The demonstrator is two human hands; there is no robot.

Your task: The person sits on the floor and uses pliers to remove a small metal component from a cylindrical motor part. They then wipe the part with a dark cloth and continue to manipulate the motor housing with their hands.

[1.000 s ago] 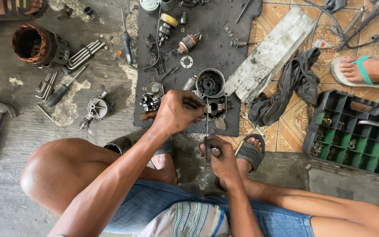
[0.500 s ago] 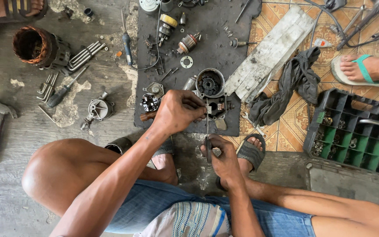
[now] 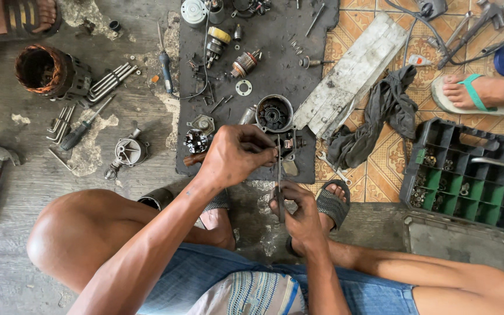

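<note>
Dark steel screwdriver (image 3: pixel 279 184) stays gripped upright in right hand (image 3: pixel 298 213), left hand (image 3: pixel 234 154) still pinching small motor part (image 3: pixel 290 146) at its 3 o'clock; work unchanged, fastening ongoing.

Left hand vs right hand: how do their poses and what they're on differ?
The left hand is raised over the black mat, fingertips pinching at a small metal part. The right hand sits lower, nearer the body, fist wrapped around a thin upright tool. Both meet at the same small assembly.
</note>
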